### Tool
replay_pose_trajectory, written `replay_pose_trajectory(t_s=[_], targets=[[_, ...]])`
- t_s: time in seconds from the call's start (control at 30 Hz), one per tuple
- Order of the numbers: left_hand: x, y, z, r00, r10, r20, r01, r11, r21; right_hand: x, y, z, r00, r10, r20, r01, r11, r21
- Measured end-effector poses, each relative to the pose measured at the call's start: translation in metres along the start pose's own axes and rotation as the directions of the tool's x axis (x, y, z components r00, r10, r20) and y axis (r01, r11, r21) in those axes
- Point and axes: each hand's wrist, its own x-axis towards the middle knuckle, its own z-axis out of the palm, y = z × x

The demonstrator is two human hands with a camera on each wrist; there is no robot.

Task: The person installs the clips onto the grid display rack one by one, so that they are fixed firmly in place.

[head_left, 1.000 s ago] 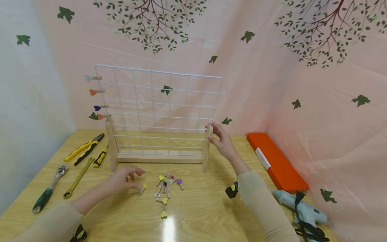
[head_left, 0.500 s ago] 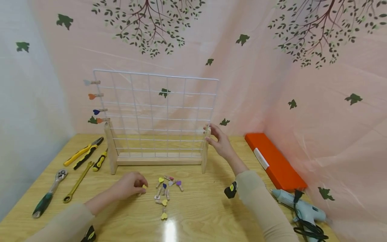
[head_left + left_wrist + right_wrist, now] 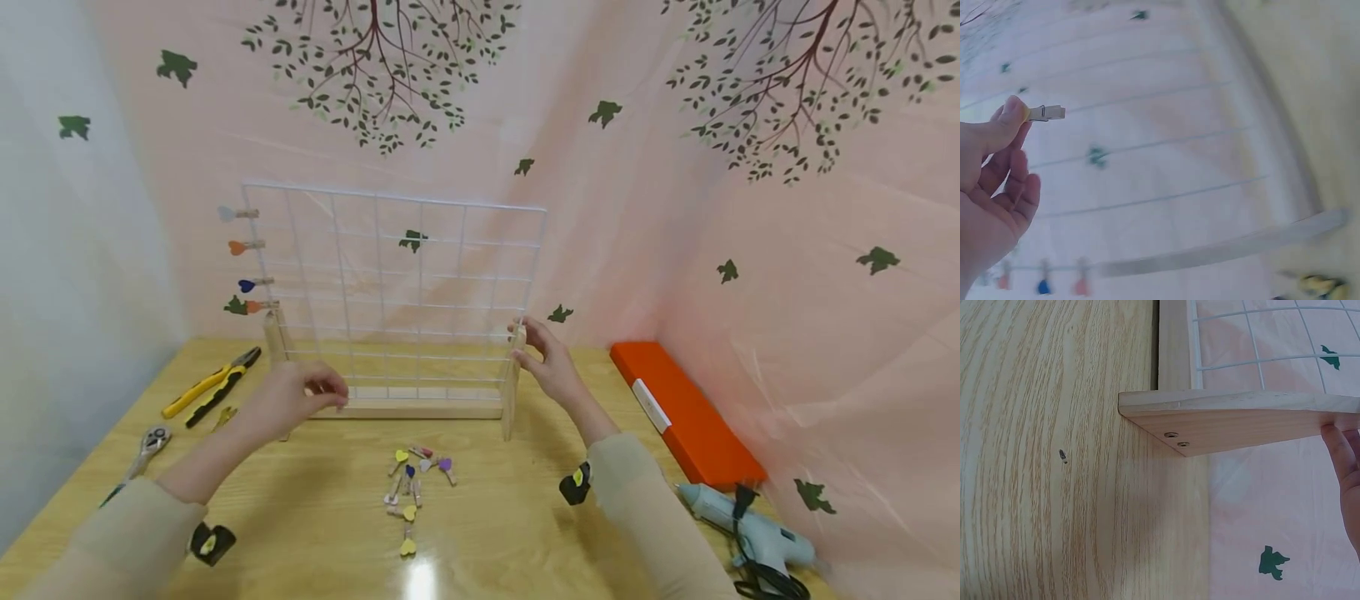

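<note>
Between thumb and fingertips my left hand (image 3: pixel 288 396) pinches a small wooden clothespin (image 3: pixel 1046 113) with a yellow end, its jaws pointing away from the palm. That hand is raised in front of the lower left of a white wire grid (image 3: pixel 420 202). The grid stands in a wooden frame (image 3: pixel 427 408). At the frame's right upright (image 3: pixel 1241 425), my right hand (image 3: pixel 551 362) grips the top end with thumb and fingers. Several clothespins with heart ends, such as a dark blue heart (image 3: pixel 246 286), are clipped along the grid's left edge.
More heart clothespins (image 3: pixel 408 513) lie loose on the table in front of the frame. At left are pliers (image 3: pixel 213 385) and a ratchet (image 3: pixel 153 439), partly behind my left arm. An orange box (image 3: pixel 686 417) and a glue gun (image 3: pixel 750 525) lie on the right.
My left hand has closed on the yellow-hearted clothespin, picked it up off the table and carried it up toward the grid's lower left. The right hand has stayed on the upright.
</note>
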Motion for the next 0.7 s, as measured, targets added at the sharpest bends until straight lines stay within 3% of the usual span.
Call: replay_pose_trajectory(t_s=[0.07,0.13,0.23,0.37,0.4,0.5,0.6,0.7], targets=[[0.012,0.011,-0.027,0.995,-0.008,-0.102,0.014,0.998,0.055,-0.002,0.001,0.000,1.000,-0.002,-0.002,0.002,1.000,-0.001],[0.026,0.020,-0.053,0.974,-0.001,-0.227,0.021,0.996,0.088,-0.003,0.002,0.001,1.000,-0.007,-0.006,0.007,1.000,0.000],[0.047,0.030,-0.092,0.916,-0.017,-0.400,0.050,0.996,0.071,-0.003,0.003,0.001,1.000,-0.020,-0.009,0.020,1.000,-0.003],[0.073,0.035,-0.135,0.837,-0.087,-0.540,0.058,0.996,-0.071,-0.003,0.003,0.000,1.000,-0.023,-0.008,0.023,1.000,-0.010],[0.080,0.036,-0.145,0.819,-0.110,-0.563,0.046,0.991,-0.127,-0.003,0.003,0.000,1.000,-0.025,-0.007,0.025,1.000,-0.011],[0.096,0.035,-0.165,0.796,-0.187,-0.576,0.048,0.968,-0.247,-0.002,0.002,0.000,1.000,-0.025,-0.008,0.025,1.000,-0.012],[0.106,0.034,-0.177,0.791,-0.260,-0.554,0.114,0.952,-0.284,-0.001,0.003,0.000,0.999,-0.033,-0.006,0.033,0.999,-0.009],[0.112,0.032,-0.181,0.788,-0.288,-0.544,0.164,0.950,-0.266,0.000,0.003,0.000,0.999,-0.036,-0.006,0.036,0.999,-0.004]])
